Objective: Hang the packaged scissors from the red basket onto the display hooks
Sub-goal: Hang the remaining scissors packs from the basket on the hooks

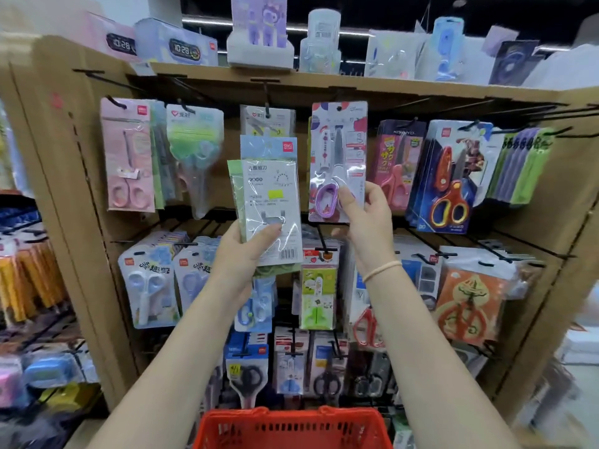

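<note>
Two packs are up at once: your left hand (249, 244) grips a small stack of clear-fronted green and blue carded scissors packs (270, 202) by its lower edge, parked out of the way, while your right hand (363, 215) pinches the bottom of the purple-handled scissors blister pack (338, 160), probably to steer its top hole onto a black wire display hook (266, 102). Below your wrists sits the red plastic basket (291, 429); crowded hanging packs, like the red-and-yellow scissors pack (450, 179) right of your right hand, leave little room.

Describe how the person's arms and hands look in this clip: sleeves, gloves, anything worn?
Both forearms are bare, with no sleeves in view and no gloves. The left hand wears nothing visible. The right hand has a thin, pale band around its wrist. No rings or watch are visible.
</note>
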Demonstrator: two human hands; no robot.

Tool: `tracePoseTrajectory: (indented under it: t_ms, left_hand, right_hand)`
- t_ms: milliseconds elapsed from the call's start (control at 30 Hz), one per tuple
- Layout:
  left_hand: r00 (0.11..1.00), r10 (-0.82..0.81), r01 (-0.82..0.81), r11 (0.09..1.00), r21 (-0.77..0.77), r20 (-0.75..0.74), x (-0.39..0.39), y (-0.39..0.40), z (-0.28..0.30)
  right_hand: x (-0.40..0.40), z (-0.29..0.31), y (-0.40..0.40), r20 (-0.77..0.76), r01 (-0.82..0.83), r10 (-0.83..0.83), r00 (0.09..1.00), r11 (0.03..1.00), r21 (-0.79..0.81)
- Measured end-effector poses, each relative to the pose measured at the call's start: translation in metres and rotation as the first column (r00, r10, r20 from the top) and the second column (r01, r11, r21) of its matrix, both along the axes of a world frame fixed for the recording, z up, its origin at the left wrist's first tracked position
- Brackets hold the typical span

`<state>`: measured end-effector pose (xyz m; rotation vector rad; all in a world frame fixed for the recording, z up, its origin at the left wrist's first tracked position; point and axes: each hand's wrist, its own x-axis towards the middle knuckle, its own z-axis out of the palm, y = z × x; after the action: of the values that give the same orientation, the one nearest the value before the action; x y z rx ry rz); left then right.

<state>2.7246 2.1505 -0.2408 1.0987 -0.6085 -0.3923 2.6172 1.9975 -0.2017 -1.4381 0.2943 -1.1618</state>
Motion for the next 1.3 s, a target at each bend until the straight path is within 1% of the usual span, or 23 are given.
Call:
tracePoseTrajectory:
  t_ms: [100, 233, 400, 500, 633, 767, 833, 900, 967, 1033, 1067, 1100, 1167, 1233, 1300]
  left_hand:
    - [1.0, 0.017, -0.017, 1.0, 0.004, -0.008, 0.001, 0.0, -0.001]
    - [1.0, 0.004, -0.004, 1.0, -0.004, 0.017, -0.001, 0.002, -0.003]
    - [1.0, -0.009, 0.01, 1.0, -0.022, 0.019, -0.006, 0.004, -0.004]
    - [1.0, -0.006, 0.007, 0.999, -0.032, 0.012, -0.005, 0.004, -0.003]
    - [1.0, -0.004, 0.004, 0.999, -0.042, 0.0, -0.006, 0.003, -0.001]
    - [1.0, -0.002, 0.002, 0.999, -0.043, -0.002, -0.006, 0.001, -0.001]
    - [1.0, 0.006, -0.006, 0.999, -0.046, -0.008, -0.007, -0.001, -0.002]
    - [1.0, 0.007, -0.008, 0.999, -0.049, -0.008, -0.007, -0.001, -0.003]
    - [1.0, 0.01, -0.01, 0.999, -0.052, -0.007, -0.008, -0.001, -0.004]
    - [1.0, 0.013, -0.013, 0.998, -0.053, -0.003, -0.009, 0.001, -0.005]
    - [1.0, 0.013, -0.013, 0.999, -0.051, -0.009, -0.009, 0.001, -0.006]
    - [1.0, 0.015, -0.016, 0.999, -0.049, -0.013, -0.009, 0.001, -0.008]
    - [1.0, 0.022, -0.023, 0.999, -0.04, -0.014, -0.009, 0.0, -0.009]
    - [1.0, 0.012, -0.012, 1.0, -0.006, 0.004, -0.011, -0.001, -0.009]
    - [1.0, -0.001, 0.001, 0.999, 0.048, 0.011, -0.012, -0.002, -0.01]
  right_hand:
    - [-0.003, -0.005, 0.004, -0.004, -0.018, 0.018, 1.0, 1.0, 0.002]
    - [-0.006, -0.009, 0.008, 0.019, -0.029, 0.029, 0.999, 0.999, 0.022]
    - [-0.005, 0.006, 0.013, 0.045, 0.005, -0.005, 0.999, 1.0, -0.002]
    - [-0.009, 0.013, 0.017, 0.06, -0.031, 0.03, 0.998, 0.999, 0.027]
    - [-0.011, 0.01, 0.019, 0.081, -0.01, 0.006, 0.997, 0.999, 0.051]
    - [-0.008, 0.011, 0.016, 0.062, -0.009, 0.005, 0.998, 0.998, 0.056]
    - [-0.002, 0.007, 0.011, 0.03, -0.001, -0.002, 1.0, 0.995, 0.096]
    - [0.005, 0.001, 0.007, -0.017, 0.004, -0.002, 1.0, 0.984, 0.178]
    - [0.007, -0.008, 0.006, -0.05, -0.033, 0.049, 0.998, 0.96, 0.278]
    - [0.003, -0.018, 0.01, -0.055, -0.068, 0.091, 0.994, 0.939, 0.336]
    - [-0.001, -0.024, 0.014, -0.079, -0.056, 0.086, 0.993, 0.944, 0.326]
    - [-0.004, -0.03, 0.018, -0.123, -0.031, 0.068, 0.99, 0.958, 0.284]
    - [-0.009, -0.041, 0.029, -0.228, -0.023, 0.051, 0.972, 0.992, 0.126]
    - [-0.009, -0.047, 0.039, -0.28, -0.106, 0.102, 0.955, 0.994, 0.001]
    - [-0.007, -0.05, 0.044, -0.271, -0.172, 0.155, 0.95, 0.984, -0.04]
